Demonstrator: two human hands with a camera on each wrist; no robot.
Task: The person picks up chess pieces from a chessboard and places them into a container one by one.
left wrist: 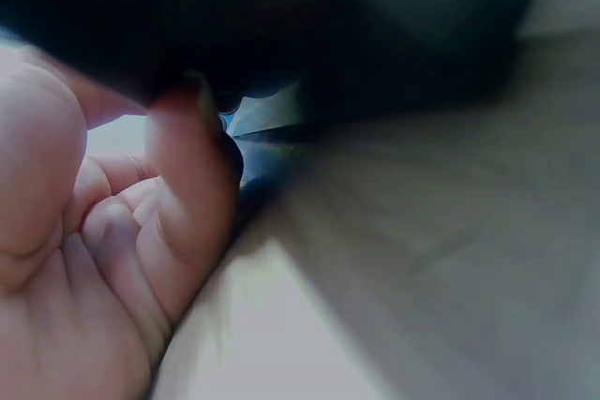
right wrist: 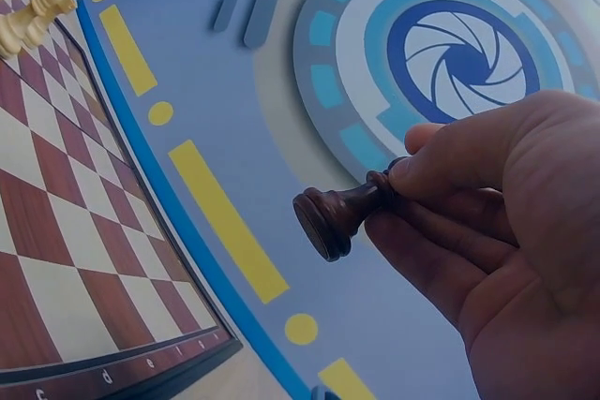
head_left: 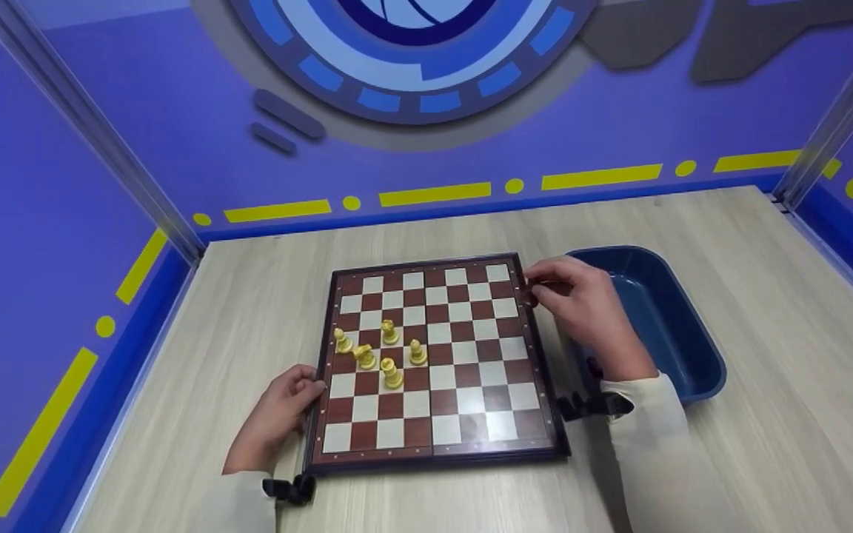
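Note:
A brown and white chessboard point(head_left: 477, 374) with a dark frame lies on the table. My left hand point(head_left: 276, 409) grips its left edge, thumb at the frame; in the left wrist view the curled fingers point(left wrist: 192, 175) meet the board's dark edge. Between thumb and fingertips my right hand point(head_left: 582, 300) pinches a dark brown chess piece point(right wrist: 339, 219) by its top, its base tipped outward. That hand is by the board's upper right edge. Several cream chess pieces, among them a knight point(head_left: 364, 357) and a rook point(head_left: 392, 374), stand upright on the board's left half.
A dark blue plastic tub point(head_left: 682, 333) stands right of the board, partly covered by the right hand and forearm. Behind the wooden table point(head_left: 271, 289) rises a blue and purple panel wall point(head_left: 426, 166) with yellow dashes.

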